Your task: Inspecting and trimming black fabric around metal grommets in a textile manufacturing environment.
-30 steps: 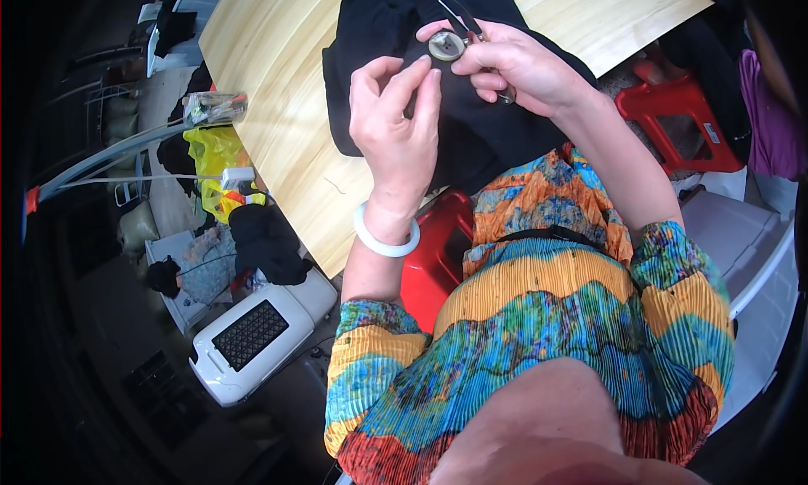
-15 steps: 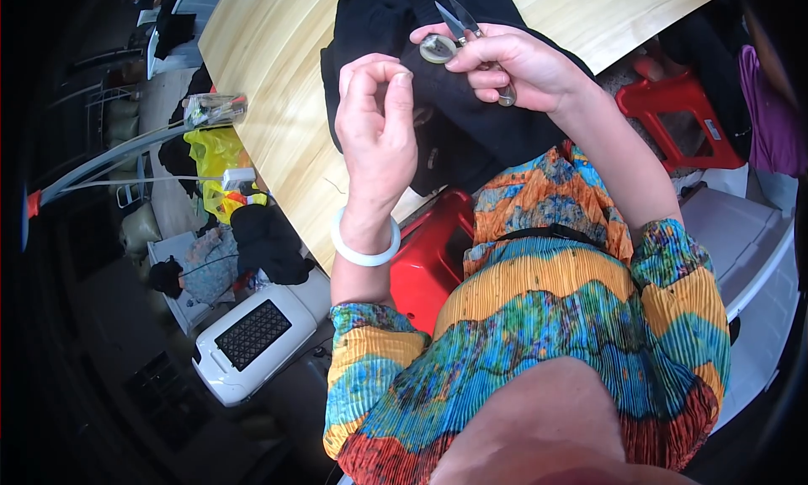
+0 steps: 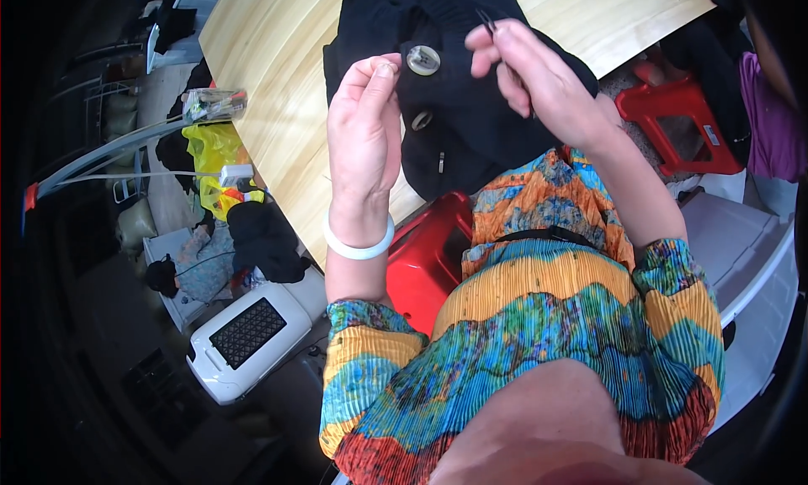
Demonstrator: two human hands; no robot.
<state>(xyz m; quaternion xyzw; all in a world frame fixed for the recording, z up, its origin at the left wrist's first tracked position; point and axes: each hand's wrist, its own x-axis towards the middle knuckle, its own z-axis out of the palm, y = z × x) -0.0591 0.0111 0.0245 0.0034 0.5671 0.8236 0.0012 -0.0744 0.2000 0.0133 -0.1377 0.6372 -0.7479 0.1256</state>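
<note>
As the right hand [image 3: 539, 81], grasping dark-tipped scissors [image 3: 486, 19], is baring the round cream-grey button [image 3: 423, 61], the pinched left hand [image 3: 364, 125] is flanking its left.

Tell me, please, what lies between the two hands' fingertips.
The head view shows a round button, against the black garment, between the left hand and right hand at fingertip level.

Shows black garment [image 3: 471, 98], cream-grey button [image 3: 423, 61] at 12 o'clock; wood-grained tan table [image 3: 278, 64] at 11; red stool [image 3: 661, 99] at 2.
</note>
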